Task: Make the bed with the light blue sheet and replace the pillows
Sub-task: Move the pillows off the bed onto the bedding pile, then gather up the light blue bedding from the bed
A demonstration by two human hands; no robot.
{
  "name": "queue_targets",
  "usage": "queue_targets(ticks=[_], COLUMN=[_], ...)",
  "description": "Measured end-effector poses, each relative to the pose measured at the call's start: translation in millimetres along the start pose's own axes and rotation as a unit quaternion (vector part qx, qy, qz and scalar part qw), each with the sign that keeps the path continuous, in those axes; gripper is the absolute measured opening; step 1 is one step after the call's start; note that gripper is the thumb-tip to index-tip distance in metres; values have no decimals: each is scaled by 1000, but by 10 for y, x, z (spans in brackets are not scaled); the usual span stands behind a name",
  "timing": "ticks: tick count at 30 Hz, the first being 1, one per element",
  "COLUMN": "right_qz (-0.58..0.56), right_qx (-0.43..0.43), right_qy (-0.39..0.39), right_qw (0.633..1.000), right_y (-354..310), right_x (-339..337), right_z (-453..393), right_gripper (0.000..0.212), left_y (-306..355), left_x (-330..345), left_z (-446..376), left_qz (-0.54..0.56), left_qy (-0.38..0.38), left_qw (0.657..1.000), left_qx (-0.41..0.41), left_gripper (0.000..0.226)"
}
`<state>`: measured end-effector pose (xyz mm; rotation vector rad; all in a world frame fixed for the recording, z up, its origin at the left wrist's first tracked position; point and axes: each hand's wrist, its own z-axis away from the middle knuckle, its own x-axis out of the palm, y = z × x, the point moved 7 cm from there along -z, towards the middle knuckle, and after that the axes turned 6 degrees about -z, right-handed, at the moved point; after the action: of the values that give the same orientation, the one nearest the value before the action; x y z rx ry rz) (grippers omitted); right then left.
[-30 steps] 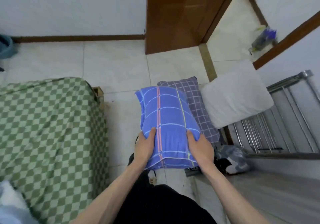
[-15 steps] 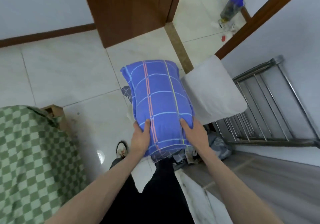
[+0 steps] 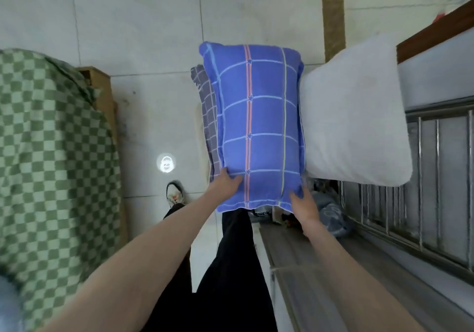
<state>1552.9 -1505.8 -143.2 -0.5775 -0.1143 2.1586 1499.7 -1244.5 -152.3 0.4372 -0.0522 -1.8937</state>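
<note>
Below me, black trousers are hiding most of the floor at my feet, with one sneaker poking out past them. My left hand and right hand are gripping the near end of the blue plaid pillow, fingers curled into its fabric, holding it up over a grey checked pillow that is mostly hidden beneath it. Something dark and crumpled is lying under my right wrist; I cannot tell what it is. A white pillow is touching the blue one's right side, leaning on a steel rack. The bed in green checked sheet is running off the left edge.
</note>
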Motion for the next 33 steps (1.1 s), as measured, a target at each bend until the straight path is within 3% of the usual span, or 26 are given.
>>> queue_targets(ticks=[4, 8, 10, 13, 14, 17, 20, 24, 26, 30, 33], right_qz=[96, 138, 191, 330, 392, 585, 654, 683, 683, 689, 733], right_qx=[89, 122, 100, 32, 5, -88, -163, -284, -322, -337, -331], right_qy=[14, -39, -78, -122, -138, -182, -215, -256, -286, -328, -323], right_qw=[991, 982, 973, 936, 909, 785, 707, 623, 590, 551, 500], right_y=[358, 460, 452, 191, 70, -306, -551, -613, -477, -1, 310], right_x=[-246, -162, -40, 252, 413, 1114, 2085, 3381, 3891, 4516, 4679], right_z=[131, 509, 694, 857, 874, 1020, 1457, 2274, 2681, 3211, 3333], right_gripper=[45, 25, 20, 22, 26, 33, 26, 29, 32, 34, 33], left_y=[-233, -677, -996, -1610, -1867, -2718, -3497, -4133, -4294, -4529, -4681], left_x=[-113, -364, -417, -442, -407, 10, 749, 1825, 2327, 3056, 3192], left_z=[310, 800, 1047, 1401, 1541, 2034, 2542, 3161, 3384, 3611, 3598], left_qz=[-15, -38, 9, 171, 230, 357, 459, 617, 661, 725, 752], left_qy=[-6, 32, 62, 125, 147, 186, 198, 194, 177, 117, 87], left_qw=[1000, 999, 998, 976, 959, 903, 835, 698, 647, 577, 558], left_qx=[7, 11, -6, -51, -72, -151, -230, -308, -335, -359, -341], left_gripper=[34, 37, 37, 30, 28, 26, 24, 14, 14, 21, 21])
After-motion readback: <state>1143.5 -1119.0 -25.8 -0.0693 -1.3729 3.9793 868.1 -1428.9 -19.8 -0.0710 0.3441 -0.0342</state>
